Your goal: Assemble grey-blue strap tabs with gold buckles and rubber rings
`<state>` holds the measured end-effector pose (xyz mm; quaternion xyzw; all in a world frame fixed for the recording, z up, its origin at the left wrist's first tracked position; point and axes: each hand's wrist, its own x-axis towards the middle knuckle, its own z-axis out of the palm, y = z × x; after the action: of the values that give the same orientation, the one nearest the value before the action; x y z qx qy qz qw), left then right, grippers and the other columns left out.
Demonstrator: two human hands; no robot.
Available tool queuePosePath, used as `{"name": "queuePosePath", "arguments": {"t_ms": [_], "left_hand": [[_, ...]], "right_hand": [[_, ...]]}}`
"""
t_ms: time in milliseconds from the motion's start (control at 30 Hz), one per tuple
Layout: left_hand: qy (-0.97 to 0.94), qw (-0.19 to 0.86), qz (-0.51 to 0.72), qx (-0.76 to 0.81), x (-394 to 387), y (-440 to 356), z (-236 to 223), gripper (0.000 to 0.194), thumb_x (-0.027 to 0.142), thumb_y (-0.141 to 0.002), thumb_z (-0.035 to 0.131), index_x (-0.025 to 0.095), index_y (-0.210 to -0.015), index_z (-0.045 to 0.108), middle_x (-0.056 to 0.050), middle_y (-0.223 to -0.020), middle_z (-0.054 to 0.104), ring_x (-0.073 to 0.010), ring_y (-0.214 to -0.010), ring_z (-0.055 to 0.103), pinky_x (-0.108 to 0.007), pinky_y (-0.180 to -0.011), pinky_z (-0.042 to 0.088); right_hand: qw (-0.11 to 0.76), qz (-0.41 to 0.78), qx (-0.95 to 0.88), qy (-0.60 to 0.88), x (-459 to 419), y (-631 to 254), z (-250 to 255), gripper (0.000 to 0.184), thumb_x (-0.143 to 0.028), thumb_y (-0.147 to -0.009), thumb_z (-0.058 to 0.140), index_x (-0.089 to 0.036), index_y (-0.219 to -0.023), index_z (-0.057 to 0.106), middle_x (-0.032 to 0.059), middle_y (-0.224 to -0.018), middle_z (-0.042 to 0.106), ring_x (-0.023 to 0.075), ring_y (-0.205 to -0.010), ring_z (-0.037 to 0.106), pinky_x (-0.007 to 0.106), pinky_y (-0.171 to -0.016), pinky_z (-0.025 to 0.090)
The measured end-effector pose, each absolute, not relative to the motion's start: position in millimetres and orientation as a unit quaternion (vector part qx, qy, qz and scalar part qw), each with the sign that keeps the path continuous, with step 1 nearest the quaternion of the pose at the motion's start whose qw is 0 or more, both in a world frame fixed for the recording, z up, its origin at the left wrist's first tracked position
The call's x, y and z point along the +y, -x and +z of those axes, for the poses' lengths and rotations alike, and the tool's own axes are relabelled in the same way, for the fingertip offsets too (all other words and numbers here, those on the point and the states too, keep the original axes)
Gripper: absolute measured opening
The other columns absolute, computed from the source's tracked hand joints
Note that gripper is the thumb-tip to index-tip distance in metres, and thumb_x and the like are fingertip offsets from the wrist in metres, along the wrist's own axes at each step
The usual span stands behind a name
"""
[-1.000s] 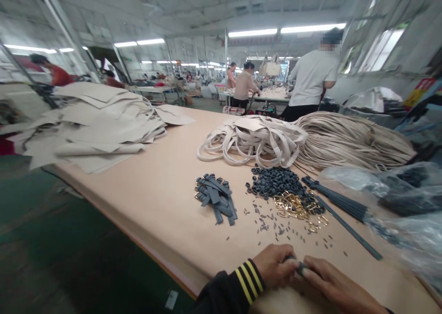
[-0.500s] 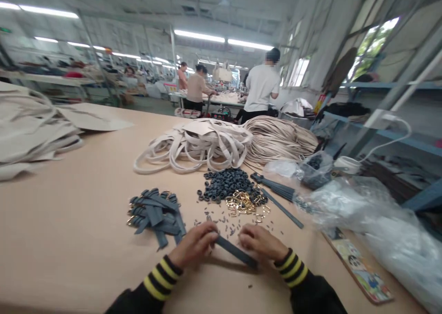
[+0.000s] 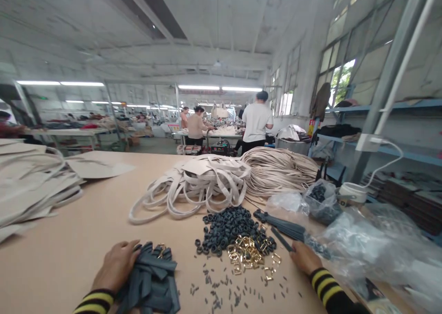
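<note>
At the left, my left hand [image 3: 116, 264] is at the edge of a pile of short dark grey straps [image 3: 152, 277] with gold buckles. Its fingers are closed on a dark strap at the pile's upper left, though the fingertips are partly hidden. My right hand [image 3: 305, 258], on the right, pinches the near end of a single long dark strip [image 3: 281, 239] lying on the table. Between my hands are a heap of small dark loops [image 3: 229, 229], a cluster of gold buckles [image 3: 247, 253] and scattered tiny dark bits [image 3: 216, 300].
Beige straps [image 3: 203, 180] and a coiled bundle [image 3: 281, 169] lie behind the loops. Cream fabric pieces [image 3: 31, 185] are stacked at left. A fan of dark strips [image 3: 285, 226], a bag of dark pieces [image 3: 321, 201] and clear plastic [image 3: 376, 245] sit at right. People stand farther back.
My hands have moved apart. The left went left to the strap pile, along with the dark strap it held; the right went right to the loose strip. The view has tilted up.
</note>
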<state>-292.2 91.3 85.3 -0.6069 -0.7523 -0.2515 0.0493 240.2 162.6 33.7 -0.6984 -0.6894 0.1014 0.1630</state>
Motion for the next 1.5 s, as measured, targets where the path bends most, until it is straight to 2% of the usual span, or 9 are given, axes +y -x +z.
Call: {"name": "queuePosePath", "arguments": {"t_ms": [133,300,433,567,700,800,900,1000,1500], "left_hand": [[0.591,0.032,-0.382,-0.71,71.3,213.0,78.6,0.03,0.042,-0.071,0.044,0.021,-0.088,0.056,-0.011,-0.102,0.06,-0.0332,-0.104,0.048,-0.048,-0.091,0.035],[0.545,-0.523,-0.396,-0.522,38.5,55.9,53.3,0.038,0.049,-0.076,0.041,0.017,-0.094,0.05,-0.009,-0.083,0.064,-0.0185,-0.067,0.061,-0.031,-0.058,0.049],[0.42,-0.713,-0.399,-0.395,21.0,-4.2,35.9,0.037,0.046,-0.07,0.056,0.012,-0.081,0.045,-0.007,-0.069,0.063,-0.0094,-0.047,0.057,-0.017,-0.042,0.042],[0.338,-0.718,-0.449,-0.411,16.8,-2.8,31.9,0.033,0.041,-0.069,0.059,0.012,-0.078,0.044,-0.004,-0.062,0.062,-0.0054,-0.039,0.052,-0.012,-0.035,0.037],[0.31,-0.71,-0.474,-0.419,15.1,1.6,33.2,0.031,0.041,-0.071,0.056,0.012,-0.075,0.045,-0.002,-0.058,0.06,-0.0055,-0.038,0.051,-0.012,-0.033,0.036],[0.311,-0.708,-0.472,-0.424,14.5,-0.4,33.7,0.03,0.04,-0.072,0.054,0.012,-0.074,0.045,-0.001,-0.054,0.058,-0.005,-0.037,0.05,-0.011,-0.031,0.034],[0.317,-0.708,-0.467,-0.424,14.3,-1.3,34.2,0.028,0.039,-0.073,0.054,0.012,-0.075,0.044,0.0,-0.054,0.058,-0.0049,-0.037,0.05,-0.011,-0.031,0.035],[0.324,-0.713,-0.462,-0.416,13.6,-0.1,34.8,0.028,0.039,-0.073,0.053,0.013,-0.075,0.043,0.0,-0.055,0.058,-0.0051,-0.037,0.05,-0.011,-0.031,0.035],[0.254,-0.686,-0.503,-0.46,13.7,-2.8,37.6,0.023,0.036,-0.08,0.044,0.014,-0.075,0.042,-0.001,-0.053,0.057,-0.0054,-0.036,0.05,-0.011,-0.031,0.035]], "right_hand": [[0.293,0.184,-0.681,0.646,143.0,-229.5,45.3,0.017,-0.026,-0.075,0.046,-0.019,-0.059,0.046,0.002,-0.06,0.054,0.0203,-0.063,0.055,0.031,-0.058,0.042],[0.453,0.487,-0.535,0.521,81.9,-172.7,65.8,0.025,-0.041,-0.077,0.05,-0.018,-0.087,0.05,0.0013,-0.073,0.055,0.0153,-0.065,0.056,0.022,-0.048,0.044],[0.502,0.549,-0.437,0.505,47.7,-148.2,63.8,0.03,-0.041,-0.071,0.061,-0.015,-0.082,0.052,0.0024,-0.076,0.057,0.015,-0.071,0.058,0.024,-0.061,0.05],[0.494,0.563,-0.397,0.532,25.1,-158.9,46.3,0.034,-0.042,-0.069,0.063,-0.011,-0.081,0.056,0.0062,-0.077,0.062,0.0155,-0.07,0.06,0.024,-0.061,0.05],[0.344,0.618,-0.473,0.525,4.5,-170.9,42.5,0.039,-0.048,-0.077,0.05,-0.01,-0.07,0.058,0.0077,-0.07,0.064,0.0108,-0.051,0.057,0.02,-0.045,0.044],[0.301,0.533,-0.596,0.52,0.1,-173.4,54.3,0.036,-0.045,-0.081,0.046,-0.014,-0.066,0.055,0.0033,-0.059,0.06,0.0103,-0.043,0.051,0.021,-0.041,0.04],[0.358,0.324,-0.708,0.515,8.2,-171.9,64.9,0.02,-0.034,-0.081,0.049,-0.016,-0.08,0.058,0.0054,-0.073,0.063,0.0173,-0.069,0.058,0.029,-0.065,0.046],[0.343,0.216,-0.784,0.471,21.3,-167.1,61.0,0.023,-0.025,-0.076,0.055,-0.017,-0.098,0.058,0.0093,-0.099,0.061,0.0227,-0.096,0.053,0.037,-0.086,0.039],[0.286,0.412,-0.727,0.469,24.2,-152.6,47.0,0.013,-0.021,-0.077,0.05,-0.016,-0.083,0.061,0.0016,-0.073,0.063,0.0154,-0.067,0.055,0.024,-0.06,0.04]]}}
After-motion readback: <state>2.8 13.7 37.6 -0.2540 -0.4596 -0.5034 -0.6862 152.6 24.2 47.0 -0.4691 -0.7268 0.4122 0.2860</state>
